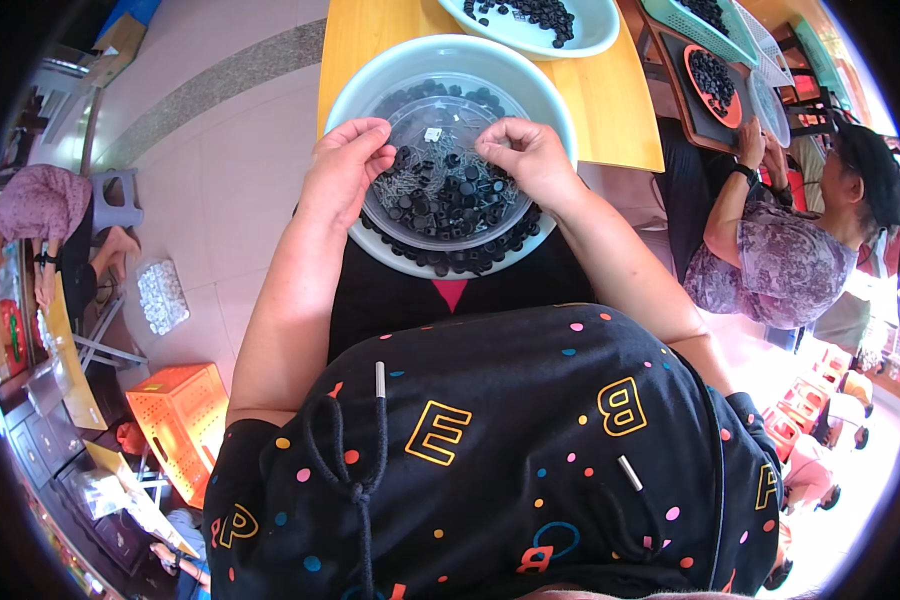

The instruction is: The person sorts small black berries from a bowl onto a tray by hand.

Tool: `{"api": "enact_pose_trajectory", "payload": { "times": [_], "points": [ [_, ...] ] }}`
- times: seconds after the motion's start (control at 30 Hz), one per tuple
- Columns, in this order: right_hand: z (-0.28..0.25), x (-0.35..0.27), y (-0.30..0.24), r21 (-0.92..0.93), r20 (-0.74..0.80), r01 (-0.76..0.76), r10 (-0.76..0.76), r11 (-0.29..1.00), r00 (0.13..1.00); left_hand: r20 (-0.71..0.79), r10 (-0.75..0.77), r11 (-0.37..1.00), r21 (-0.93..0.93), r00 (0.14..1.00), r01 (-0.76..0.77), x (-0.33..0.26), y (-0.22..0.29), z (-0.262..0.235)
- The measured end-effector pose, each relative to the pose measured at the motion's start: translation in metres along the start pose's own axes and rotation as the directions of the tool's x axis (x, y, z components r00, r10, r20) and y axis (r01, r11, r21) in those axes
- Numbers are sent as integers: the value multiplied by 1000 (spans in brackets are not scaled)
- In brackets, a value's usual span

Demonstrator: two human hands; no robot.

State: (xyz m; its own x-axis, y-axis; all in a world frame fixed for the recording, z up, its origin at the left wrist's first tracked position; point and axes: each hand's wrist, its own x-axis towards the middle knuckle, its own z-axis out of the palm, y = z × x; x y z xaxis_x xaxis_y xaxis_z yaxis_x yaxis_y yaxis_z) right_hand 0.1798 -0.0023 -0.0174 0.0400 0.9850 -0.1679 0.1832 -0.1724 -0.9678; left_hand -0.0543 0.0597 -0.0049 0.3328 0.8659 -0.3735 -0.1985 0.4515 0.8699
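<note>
A light blue basin [338,108] sits at the table's near edge, with many small black round caps [470,262] in it. Inside it rests a clear round plastic tray [505,222] holding black cap-like parts [460,200] and a tangle of thin silvery pieces [398,188]. My left hand [348,168] is over the tray's left rim, thumb and fingertips pinched together. Across from it, my right hand [532,165] pinches above the tray's right side. Whatever lies between the fingertips of either hand is too small to make out. A small white piece [432,134] lies toward the tray's far side.
A second light blue basin [570,40] with black parts stands farther back on the yellow table [620,120]. To the right, another person [785,245] works beside an orange plate [712,85] of black parts. An orange crate [180,425] stands on the floor at left.
</note>
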Motion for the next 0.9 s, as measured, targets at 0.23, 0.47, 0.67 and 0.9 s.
{"api": "enact_pose_trajectory", "payload": {
  "times": [0.23, 0.47, 0.67, 0.9],
  "points": [
    [0, -7, -12, 238, -10, -71, 75, 969, 997, 79, -15, 862, 507, 997, -27, -1, -3, 12],
    [7, -10, 5, -235, -56, 186, -205, 954, 977, 291, 325, 173, 917, 900, -359, 7, -37, 25],
    [2, -8, 10, -18, -67, 63, -64, 998, 996, 293, 327, 206, 906, 899, -371, 10, -39, 21],
    [2, -10, 4, -165, -120, 185, -205, 969, 971, 74, -120, 975, 195, 990, 103, -2, -20, 24]
  ]
}}
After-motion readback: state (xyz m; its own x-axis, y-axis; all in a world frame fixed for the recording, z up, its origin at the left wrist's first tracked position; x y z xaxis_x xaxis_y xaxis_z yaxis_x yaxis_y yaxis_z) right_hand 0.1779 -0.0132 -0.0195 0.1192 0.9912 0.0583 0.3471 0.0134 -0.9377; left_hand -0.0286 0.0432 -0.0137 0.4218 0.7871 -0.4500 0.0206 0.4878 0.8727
